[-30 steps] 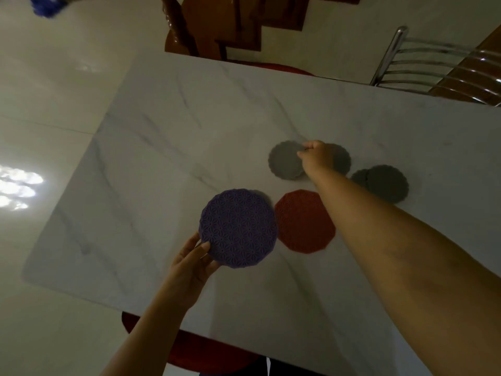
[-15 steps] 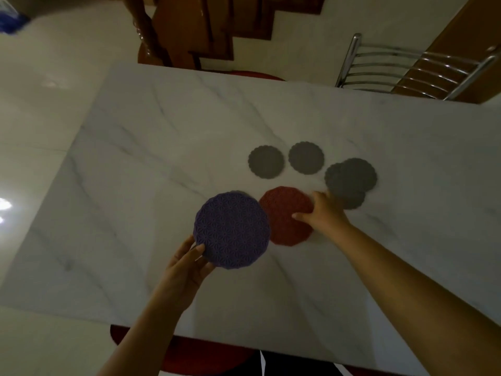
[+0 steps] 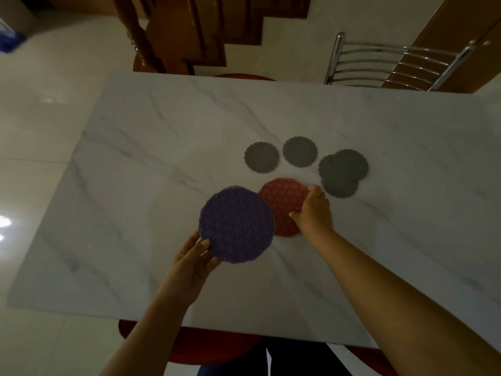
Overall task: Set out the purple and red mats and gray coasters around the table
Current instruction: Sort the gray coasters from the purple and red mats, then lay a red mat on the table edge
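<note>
1. Near the middle of the marble bench, the left hand pinches the purple mat by its near edge, thumb on top.
2. Right hand grips the red mat at its right edge; the purple one overlaps its left side.
3. Two gray coasters lie side by side behind the mats, and a pile of three more overlaps just right of them.

Your left hand and right hand lead off bare forearms; dark blue trousers show down low.
</note>
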`<control>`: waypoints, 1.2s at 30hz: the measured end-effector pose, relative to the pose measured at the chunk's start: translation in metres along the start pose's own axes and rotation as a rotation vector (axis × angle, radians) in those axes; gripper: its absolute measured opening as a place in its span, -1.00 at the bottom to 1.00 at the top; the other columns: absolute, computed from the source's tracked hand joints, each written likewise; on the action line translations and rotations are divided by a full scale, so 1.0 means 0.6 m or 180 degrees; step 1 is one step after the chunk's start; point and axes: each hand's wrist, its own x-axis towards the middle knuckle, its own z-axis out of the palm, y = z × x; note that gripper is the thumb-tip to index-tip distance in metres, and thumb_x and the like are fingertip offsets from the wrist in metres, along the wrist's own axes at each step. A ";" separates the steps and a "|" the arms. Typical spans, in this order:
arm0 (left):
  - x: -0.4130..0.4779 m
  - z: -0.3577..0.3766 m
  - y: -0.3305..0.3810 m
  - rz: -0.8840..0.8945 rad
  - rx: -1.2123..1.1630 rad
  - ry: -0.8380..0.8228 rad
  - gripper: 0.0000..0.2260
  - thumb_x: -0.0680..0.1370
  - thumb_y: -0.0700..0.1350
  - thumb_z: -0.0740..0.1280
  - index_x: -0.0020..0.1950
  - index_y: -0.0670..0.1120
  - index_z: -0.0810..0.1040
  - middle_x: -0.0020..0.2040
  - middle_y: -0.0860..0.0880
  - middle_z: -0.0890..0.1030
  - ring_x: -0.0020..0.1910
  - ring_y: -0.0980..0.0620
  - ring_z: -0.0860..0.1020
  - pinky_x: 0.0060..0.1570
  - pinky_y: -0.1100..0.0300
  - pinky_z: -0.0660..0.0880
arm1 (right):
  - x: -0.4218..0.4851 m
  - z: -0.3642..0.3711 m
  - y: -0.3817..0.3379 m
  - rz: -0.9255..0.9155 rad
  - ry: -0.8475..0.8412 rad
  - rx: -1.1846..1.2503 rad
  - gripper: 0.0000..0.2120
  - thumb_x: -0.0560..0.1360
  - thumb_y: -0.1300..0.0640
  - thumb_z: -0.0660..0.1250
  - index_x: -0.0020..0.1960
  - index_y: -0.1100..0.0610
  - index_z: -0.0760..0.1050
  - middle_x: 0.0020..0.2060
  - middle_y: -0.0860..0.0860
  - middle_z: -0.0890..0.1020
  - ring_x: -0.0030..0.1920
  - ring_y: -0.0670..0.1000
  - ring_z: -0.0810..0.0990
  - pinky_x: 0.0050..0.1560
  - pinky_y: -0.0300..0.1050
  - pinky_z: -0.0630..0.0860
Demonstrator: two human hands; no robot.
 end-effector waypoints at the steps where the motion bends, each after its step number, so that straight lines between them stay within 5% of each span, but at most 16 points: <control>1: -0.002 0.000 0.000 -0.0006 0.0010 -0.0011 -0.69 0.46 -0.24 0.28 0.18 -0.09 0.59 0.10 -0.10 0.66 0.01 -0.07 0.66 -0.11 0.09 0.63 | -0.004 -0.006 0.005 0.0036 0.0026 0.0186 -0.40 0.41 0.13 0.45 0.32 0.21 0.23 0.26 0.18 0.44 0.23 0.19 0.44 0.17 0.08 0.46; 5: -0.005 0.004 -0.003 -0.0020 0.0051 0.0007 -0.66 0.44 -0.24 0.29 0.21 -0.10 0.55 0.10 -0.09 0.67 -0.01 -0.07 0.66 -0.12 0.08 0.64 | -0.021 -0.061 0.036 -0.0111 0.0231 0.0503 -0.68 0.50 0.15 0.33 0.22 0.16 0.40 0.14 0.12 0.59 0.10 0.15 0.57 0.00 -0.06 0.44; 11: -0.014 0.028 -0.012 -0.0071 0.0126 -0.0072 -0.68 0.44 -0.24 0.29 0.19 -0.12 0.55 0.07 -0.08 0.68 -0.02 -0.07 0.67 -0.15 0.07 0.64 | -0.062 -0.188 0.064 -0.0473 0.0732 0.1372 -0.77 0.45 0.17 0.40 0.08 0.04 0.47 -0.05 0.03 0.61 -0.11 0.02 0.59 -0.14 -0.12 0.52; 16: -0.018 0.063 -0.026 -0.0162 0.0143 -0.0165 -0.69 0.43 -0.26 0.30 0.16 -0.11 0.55 -0.02 -0.06 0.71 -0.09 -0.04 0.68 -0.22 0.11 0.63 | -0.119 -0.240 0.059 -0.0294 0.0072 0.3204 -0.75 0.44 0.26 0.39 0.07 0.04 0.50 -0.09 0.04 0.66 -0.17 -0.02 0.68 -0.27 -0.19 0.60; 23: -0.030 0.095 -0.038 -0.0268 0.0158 -0.0562 -0.69 0.45 -0.26 0.30 0.19 -0.11 0.55 0.03 -0.11 0.70 -0.05 -0.08 0.68 -0.17 0.10 0.63 | -0.184 -0.181 0.051 -0.0169 -0.0546 0.3231 -0.76 0.46 0.28 0.37 0.07 0.05 0.53 -0.13 0.04 0.68 -0.24 -0.07 0.70 -0.32 -0.25 0.59; 28: -0.042 0.115 -0.045 -0.0338 0.0233 -0.0870 -0.66 0.49 -0.27 0.26 0.27 -0.17 0.49 0.05 -0.14 0.68 -0.03 -0.08 0.67 -0.12 0.09 0.63 | -0.196 -0.160 0.075 -0.0020 -0.0224 0.2970 -0.69 0.44 0.27 0.39 0.17 0.16 0.53 -0.09 0.08 0.66 -0.13 -0.02 0.67 -0.15 -0.18 0.60; 33: -0.051 0.124 -0.051 -0.0406 0.0332 -0.1050 -0.63 0.50 -0.27 0.25 0.31 -0.20 0.46 0.08 -0.15 0.65 -0.03 -0.07 0.66 -0.02 0.05 0.62 | -0.210 -0.144 0.094 0.0049 -0.0066 0.2916 -0.79 0.47 0.20 0.36 0.05 -0.04 0.50 0.11 0.00 0.58 0.08 -0.08 0.58 0.00 -0.18 0.56; 36: -0.054 0.122 -0.051 -0.0450 0.0442 -0.1119 -0.64 0.51 -0.26 0.25 0.31 -0.19 0.47 0.07 -0.14 0.66 -0.03 -0.06 0.66 -0.03 0.06 0.62 | -0.222 -0.136 0.096 0.0183 -0.0275 0.3152 -0.80 0.51 0.18 0.32 0.07 -0.06 0.45 0.12 0.06 0.56 0.05 0.00 0.60 -0.15 -0.16 0.58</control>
